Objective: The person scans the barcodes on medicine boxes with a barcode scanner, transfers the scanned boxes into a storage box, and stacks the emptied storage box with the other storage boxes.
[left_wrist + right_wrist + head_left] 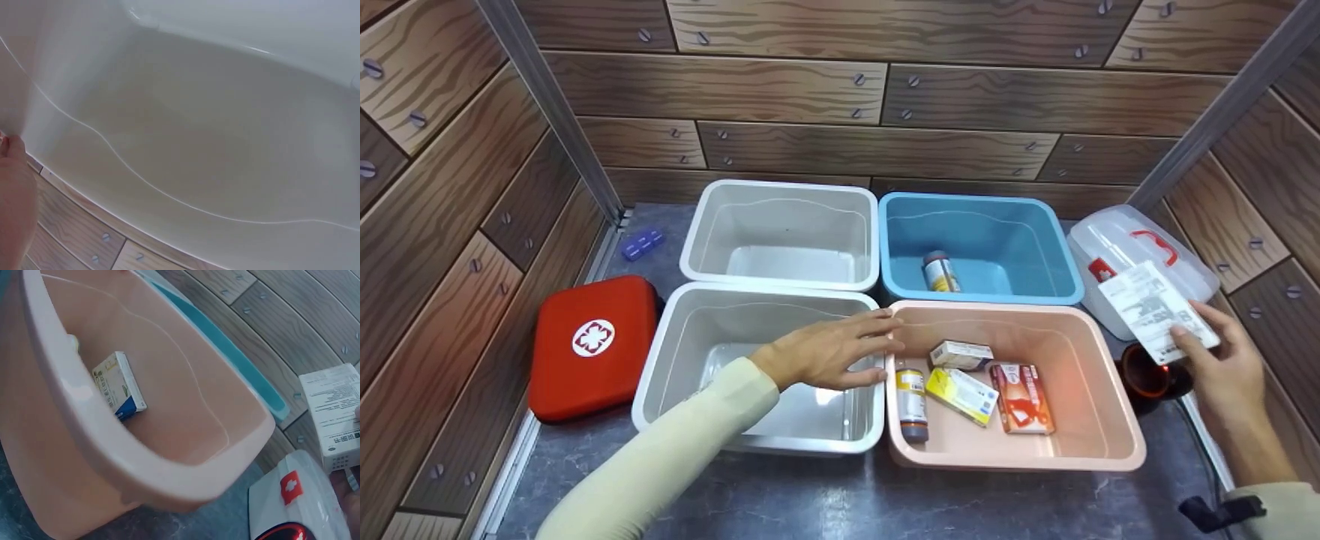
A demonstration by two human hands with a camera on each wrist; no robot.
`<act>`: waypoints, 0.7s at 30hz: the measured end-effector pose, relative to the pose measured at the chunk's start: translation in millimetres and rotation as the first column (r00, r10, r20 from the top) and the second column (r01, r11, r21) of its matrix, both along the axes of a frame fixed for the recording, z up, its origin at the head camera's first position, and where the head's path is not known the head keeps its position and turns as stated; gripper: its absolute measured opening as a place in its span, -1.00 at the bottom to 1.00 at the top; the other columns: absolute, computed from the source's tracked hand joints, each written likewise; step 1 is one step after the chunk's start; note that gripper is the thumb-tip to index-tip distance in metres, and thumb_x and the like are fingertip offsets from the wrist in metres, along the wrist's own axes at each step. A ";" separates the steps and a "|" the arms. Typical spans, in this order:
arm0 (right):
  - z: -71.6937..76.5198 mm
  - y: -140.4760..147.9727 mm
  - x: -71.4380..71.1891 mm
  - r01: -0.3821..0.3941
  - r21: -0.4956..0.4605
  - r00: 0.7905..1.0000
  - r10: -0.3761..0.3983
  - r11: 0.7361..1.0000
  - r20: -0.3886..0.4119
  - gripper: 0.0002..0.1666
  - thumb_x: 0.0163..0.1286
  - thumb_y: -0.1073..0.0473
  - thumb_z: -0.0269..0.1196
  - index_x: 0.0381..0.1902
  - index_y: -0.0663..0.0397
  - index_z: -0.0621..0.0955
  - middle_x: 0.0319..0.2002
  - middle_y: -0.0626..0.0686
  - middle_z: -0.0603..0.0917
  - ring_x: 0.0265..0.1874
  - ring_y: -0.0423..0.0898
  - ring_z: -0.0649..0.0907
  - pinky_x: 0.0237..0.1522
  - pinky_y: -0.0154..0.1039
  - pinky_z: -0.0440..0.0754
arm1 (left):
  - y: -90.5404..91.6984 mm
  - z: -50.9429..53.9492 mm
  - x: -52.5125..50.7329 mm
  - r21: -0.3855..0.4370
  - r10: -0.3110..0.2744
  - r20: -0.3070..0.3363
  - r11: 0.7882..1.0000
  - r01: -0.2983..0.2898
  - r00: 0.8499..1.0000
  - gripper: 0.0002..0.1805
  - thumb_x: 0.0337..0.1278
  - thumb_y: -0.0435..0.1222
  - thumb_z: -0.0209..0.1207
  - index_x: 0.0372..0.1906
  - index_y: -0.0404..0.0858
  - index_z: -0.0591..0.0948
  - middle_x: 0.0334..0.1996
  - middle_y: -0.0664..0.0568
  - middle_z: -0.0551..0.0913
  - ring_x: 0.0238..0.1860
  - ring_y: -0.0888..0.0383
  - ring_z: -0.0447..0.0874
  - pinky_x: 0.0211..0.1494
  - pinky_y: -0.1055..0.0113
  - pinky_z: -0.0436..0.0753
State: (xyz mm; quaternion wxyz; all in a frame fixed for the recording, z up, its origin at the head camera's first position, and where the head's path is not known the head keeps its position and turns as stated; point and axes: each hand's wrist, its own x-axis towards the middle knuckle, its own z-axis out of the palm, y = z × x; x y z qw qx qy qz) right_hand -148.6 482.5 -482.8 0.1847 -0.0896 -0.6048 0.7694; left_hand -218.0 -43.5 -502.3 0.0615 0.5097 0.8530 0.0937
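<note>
My right hand [1230, 367] pinches a white printed box [1159, 313] between thumb and fingers, to the right of the pink bin [1110, 405] and above its rim level. The right wrist view shows the same box [334, 413] at its right edge. My left hand [836, 351] rests with extended fingers at the adjoining rims of the front grey bin [660, 360] and the pink bin. Inside the pink bin lie a brown bottle [912, 405], a small white box [961, 355], a yellow-and-white box [963, 395] and a red box [1023, 398].
A blue bin [1005, 247] at the back holds a bottle [941, 271]; a grey bin [791, 232] stands beside it. Red case [592, 349] and purple pill box [642, 244] are at left. A clear first-aid box [1125, 232] and dark red round object [1144, 375] stand at right.
</note>
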 end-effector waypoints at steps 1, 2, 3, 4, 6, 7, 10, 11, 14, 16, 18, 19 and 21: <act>-3.1 2.1 1.1 0.030 -0.052 1.000 -0.029 0.998 0.009 -0.51 0.49 0.58 0.26 0.22 0.05 0.72 -0.09 -0.09 0.82 -0.26 -0.27 0.77 -0.29 -0.46 0.76 | 0.1 -0.1 -0.1 -0.001 0.000 0.001 1.000 0.000 1.000 -0.33 0.71 0.20 -0.11 0.66 0.02 0.40 0.76 0.06 0.21 0.81 0.04 -0.02 0.70 0.02 0.41; -6.3 4.1 2.4 0.061 -0.102 0.998 -0.059 0.993 0.018 -0.53 0.48 0.59 0.25 0.18 0.05 0.73 -0.10 -0.08 0.83 -0.27 -0.25 0.78 -0.29 -0.44 0.78 | 0.1 -0.1 -0.2 -0.003 0.000 0.002 1.000 0.000 1.000 -0.33 0.71 0.20 -0.11 0.66 0.02 0.39 0.76 0.06 0.20 0.81 0.04 -0.02 0.70 0.02 0.40; -9.6 5.9 3.8 0.095 -0.138 0.995 -0.091 0.986 0.029 -0.54 0.48 0.60 0.25 0.15 0.06 0.72 -0.12 -0.07 0.84 -0.28 -0.24 0.79 -0.29 -0.43 0.79 | 0.1 -0.1 -0.1 -0.005 -0.001 0.002 1.000 0.001 1.000 -0.33 0.71 0.20 -0.12 0.67 0.02 0.39 0.77 0.06 0.20 0.81 0.04 -0.03 0.70 0.02 0.39; -13.2 7.2 5.4 0.123 -0.170 0.992 -0.118 0.978 0.042 -0.56 0.48 0.60 0.25 0.13 0.07 0.72 -0.12 -0.06 0.85 -0.28 -0.23 0.80 -0.29 -0.42 0.79 | 0.1 -0.1 -0.1 -0.007 -0.001 0.002 1.000 0.001 1.000 -0.33 0.71 0.21 -0.12 0.67 0.02 0.39 0.77 0.07 0.19 0.81 0.04 -0.03 0.71 0.02 0.39; -20.9 9.4 9.3 0.154 -0.216 0.988 -0.146 0.964 0.055 -0.58 0.49 0.60 0.24 0.13 0.09 0.70 -0.10 -0.04 0.84 -0.24 -0.21 0.81 -0.25 -0.39 0.81 | 0.2 0.1 -0.3 -0.009 -0.002 0.002 1.000 0.002 1.000 -0.32 0.71 0.21 -0.12 0.67 0.01 0.39 0.77 0.06 0.18 0.81 0.04 -0.03 0.71 0.02 0.39; -25.1 10.2 12.0 0.166 -0.217 0.986 -0.155 0.962 0.067 -0.58 0.49 0.58 0.25 0.13 0.08 0.69 -0.10 -0.04 0.84 -0.23 -0.21 0.80 -0.25 -0.39 0.81 | 0.3 0.1 -0.2 -0.009 -0.002 0.003 1.000 0.002 1.000 -0.32 0.71 0.21 -0.12 0.67 0.01 0.38 0.77 0.06 0.18 0.81 0.04 -0.04 0.71 0.02 0.38; -36.0 11.4 19.9 0.178 -0.177 0.980 -0.159 0.968 0.116 -0.59 0.52 0.51 0.28 0.18 0.01 0.68 -0.10 -0.10 0.82 -0.23 -0.25 0.79 -0.29 -0.42 0.79 | 0.4 -0.2 -0.3 -0.004 -0.003 0.001 1.000 0.003 1.000 -0.32 0.71 0.20 -0.11 0.68 -0.01 0.39 0.77 0.05 0.18 0.81 0.04 -0.03 0.71 0.03 0.38; -39.1 11.6 22.2 0.179 -0.158 0.978 -0.158 0.971 0.134 -0.59 0.53 0.48 0.30 0.18 -0.03 0.67 -0.11 -0.12 0.82 -0.23 -0.27 0.78 -0.29 -0.43 0.79 | 0.4 -0.3 -0.3 0.000 -0.003 0.000 1.000 0.003 1.000 -0.32 0.71 0.19 -0.10 0.67 -0.01 0.39 0.77 0.05 0.19 0.81 0.03 -0.02 0.71 0.03 0.39; -48.0 11.7 28.4 0.182 -0.134 0.969 -0.154 0.974 0.194 -0.60 0.52 0.44 0.33 0.16 -0.10 0.67 -0.14 -0.18 0.83 -0.24 -0.31 0.78 -0.29 -0.45 0.78 | 0.2 -0.9 -0.2 0.012 -0.007 -0.003 1.000 0.007 1.000 -0.33 0.71 0.18 -0.09 0.67 -0.02 0.40 0.76 0.03 0.20 0.81 0.03 -0.01 0.70 0.03 0.40; -53.5 10.2 31.2 0.198 -0.126 0.957 -0.164 0.972 0.241 -0.64 0.51 0.43 0.35 0.08 -0.12 0.69 -0.19 -0.21 0.84 -0.26 -0.34 0.78 -0.27 -0.46 0.78 | 0.1 -1.1 0.1 0.014 -0.007 -0.001 1.000 0.007 1.000 -0.33 0.71 0.19 -0.08 0.66 -0.02 0.41 0.76 0.02 0.20 0.81 0.02 -0.01 0.70 0.02 0.40; -60.0 7.6 33.6 0.214 -0.119 0.943 -0.173 0.970 0.285 -0.68 0.51 0.42 0.36 -0.01 -0.15 0.73 -0.25 -0.21 0.85 -0.31 -0.36 0.76 -0.30 -0.49 0.75 | 0.1 -1.3 -0.1 0.012 -0.009 0.000 1.000 0.009 1.000 -0.33 0.71 0.19 -0.09 0.66 -0.02 0.41 0.76 0.01 0.20 0.81 0.01 -0.01 0.71 0.02 0.39; -63.0 5.6 34.1 0.220 -0.105 0.933 -0.177 0.970 0.312 -0.70 0.50 0.40 0.37 -0.07 -0.18 0.74 -0.29 -0.23 0.84 -0.38 -0.37 0.73 -0.35 -0.51 0.71 | 0.1 -1.2 -0.1 0.009 -0.007 0.001 1.000 0.007 1.000 -0.32 0.71 0.20 -0.09 0.66 -0.02 0.41 0.76 0.01 0.20 0.81 0.01 0.00 0.71 0.01 0.39; -68.7 1.8 35.6 0.222 -0.068 0.908 -0.180 0.973 0.379 -0.72 0.51 0.34 0.40 -0.17 -0.26 0.77 -0.35 -0.26 0.82 -0.44 -0.40 0.68 -0.41 -0.53 0.65 | 0.1 -1.3 -0.3 0.002 -0.003 0.001 1.000 0.003 1.000 -0.32 0.71 0.20 -0.10 0.67 -0.01 0.40 0.76 0.01 0.20 0.81 0.01 0.00 0.71 0.01 0.39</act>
